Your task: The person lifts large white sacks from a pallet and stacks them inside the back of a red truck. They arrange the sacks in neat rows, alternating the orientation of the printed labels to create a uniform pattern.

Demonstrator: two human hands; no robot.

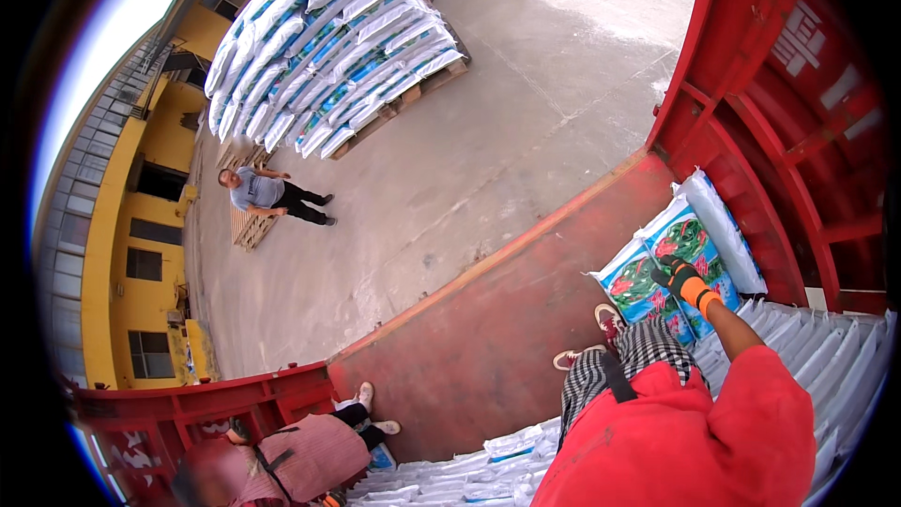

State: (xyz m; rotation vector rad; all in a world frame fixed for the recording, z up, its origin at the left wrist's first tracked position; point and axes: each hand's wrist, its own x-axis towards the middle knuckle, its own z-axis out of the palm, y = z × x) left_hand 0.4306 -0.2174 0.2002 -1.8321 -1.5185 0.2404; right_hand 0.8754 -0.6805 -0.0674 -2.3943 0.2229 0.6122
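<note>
My right hand, in a black and orange glove, reaches out over two printed sacks at the right. Its fingers look spread and lie against the seam between a blue-and-white sack with green and red pictures and a similar sack beside it. I see no sack lifted in the hand. A plainer white sack leans behind them against the red side wall. My left hand is out of sight; my red sleeve and body fill the lower right.
Rows of white sacks lie beside me on the red truck bed. A co-worker in a pink top is at lower left. Beyond the bed edge, a person stands near a tall pallet of sacks. Red side wall rises right.
</note>
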